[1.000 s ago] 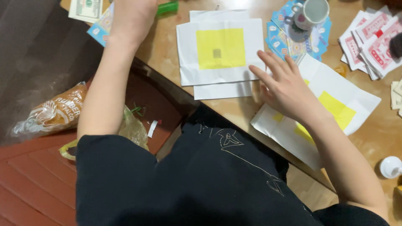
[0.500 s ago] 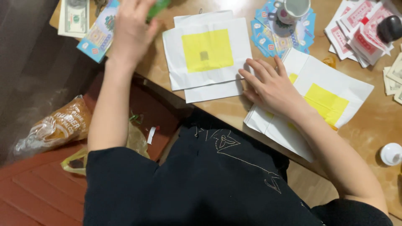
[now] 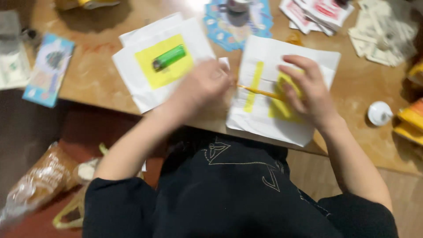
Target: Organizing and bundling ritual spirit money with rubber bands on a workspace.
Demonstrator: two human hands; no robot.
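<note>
Warm, dim indoor light; glare whitens the wooden bench at its far edge, and motion blur smears the whole frame, especially both hands.

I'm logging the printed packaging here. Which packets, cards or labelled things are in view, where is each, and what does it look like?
Flat rectangular packet: far left table edge, light blue with a dark picture.
Red-and-white packets: top right, overlapping in a stack.
Blue patterned card: top centre, under a dark cup.
Crinkled clear bag: floor at lower left, brownish contents.
Orange-yellow packs: right edge, partly cut off.
</note>
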